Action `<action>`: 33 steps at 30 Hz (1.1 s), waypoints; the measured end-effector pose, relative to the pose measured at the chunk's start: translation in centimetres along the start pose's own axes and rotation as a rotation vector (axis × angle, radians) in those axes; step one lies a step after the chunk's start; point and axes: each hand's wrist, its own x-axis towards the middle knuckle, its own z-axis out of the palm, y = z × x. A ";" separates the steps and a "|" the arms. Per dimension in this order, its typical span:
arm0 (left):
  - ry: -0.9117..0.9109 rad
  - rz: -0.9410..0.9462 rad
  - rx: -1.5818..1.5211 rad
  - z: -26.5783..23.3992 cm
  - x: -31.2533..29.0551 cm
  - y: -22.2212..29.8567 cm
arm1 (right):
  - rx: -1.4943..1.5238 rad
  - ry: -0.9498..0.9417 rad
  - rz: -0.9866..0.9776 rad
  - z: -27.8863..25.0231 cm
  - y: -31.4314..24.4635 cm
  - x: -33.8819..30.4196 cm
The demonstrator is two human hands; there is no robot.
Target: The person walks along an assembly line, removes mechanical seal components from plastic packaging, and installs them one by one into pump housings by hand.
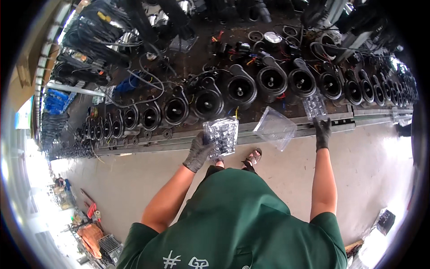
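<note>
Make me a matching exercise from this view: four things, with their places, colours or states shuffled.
1. Left hand
2. Right hand
3. Smooth clear plastic piece
4. Person's shirt

A. Between the two hands, tilted
B. Green
C. Fingers at the lower end of a dimpled clear tray
D. Holding a shiny clear pack by its left side

Pairs: 1-D, 2-C, 3-A, 4-B
</note>
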 end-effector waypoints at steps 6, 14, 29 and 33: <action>0.058 0.200 0.501 -3.1 -1.5 1.7 | 0.128 0.051 -0.042 4.1 -3.7 -12.0; -0.186 0.648 1.350 -7.5 -1.7 -1.5 | 0.248 -0.854 0.913 23.6 -5.6 -28.1; -0.274 0.276 1.355 -8.6 -2.5 -6.5 | -0.038 -0.559 0.877 30.5 1.3 -35.6; -0.238 0.181 1.150 -6.5 -0.6 -9.1 | 0.137 -0.535 0.857 30.4 3.1 -36.6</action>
